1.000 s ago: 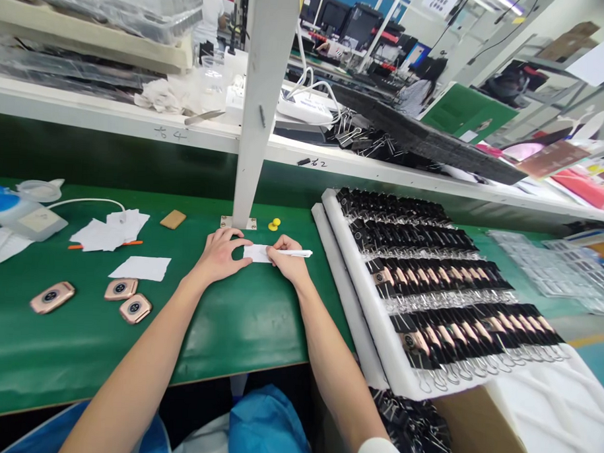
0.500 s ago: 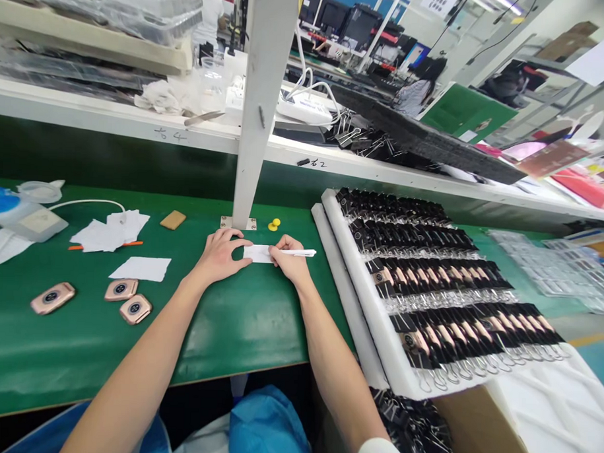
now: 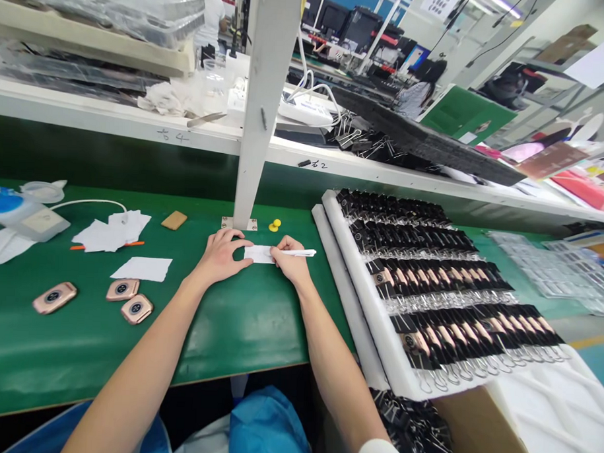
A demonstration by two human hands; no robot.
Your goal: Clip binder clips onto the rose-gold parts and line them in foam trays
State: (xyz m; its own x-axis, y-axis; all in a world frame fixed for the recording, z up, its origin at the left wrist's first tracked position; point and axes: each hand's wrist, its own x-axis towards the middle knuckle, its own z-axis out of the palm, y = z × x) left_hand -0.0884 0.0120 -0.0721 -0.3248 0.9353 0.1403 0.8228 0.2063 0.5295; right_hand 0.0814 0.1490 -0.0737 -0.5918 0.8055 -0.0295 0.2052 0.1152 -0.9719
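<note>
A small white paper slip (image 3: 259, 254) lies on the green mat below the post. My right hand (image 3: 289, 258) grips a white pen (image 3: 301, 253), its fingers closed over the slip's right end; the pen's tip is hidden. At the left end of the slip rests my left hand (image 3: 222, 257), with thumb and forefinger spread apart in a curve and touching or nearly touching the paper. A yellow pushpin-shaped piece (image 3: 275, 225) sits just behind the right hand. Left of my arm are rose-gold watch cases: two touching each other (image 3: 136, 309) and one apart (image 3: 54, 298).
On the right, a white foam tray (image 3: 364, 291) carries rows of watch cases clamped by black binder clips (image 3: 459, 278). A metal post (image 3: 256, 119) rises behind my hands to a shelf. Torn papers (image 3: 142, 268), a tan pad (image 3: 174, 220) and a blue-topped bottle (image 3: 25, 210) lie left.
Both hands, the pen and the slip look nearly the same as before. The whole view has shifted very slightly.
</note>
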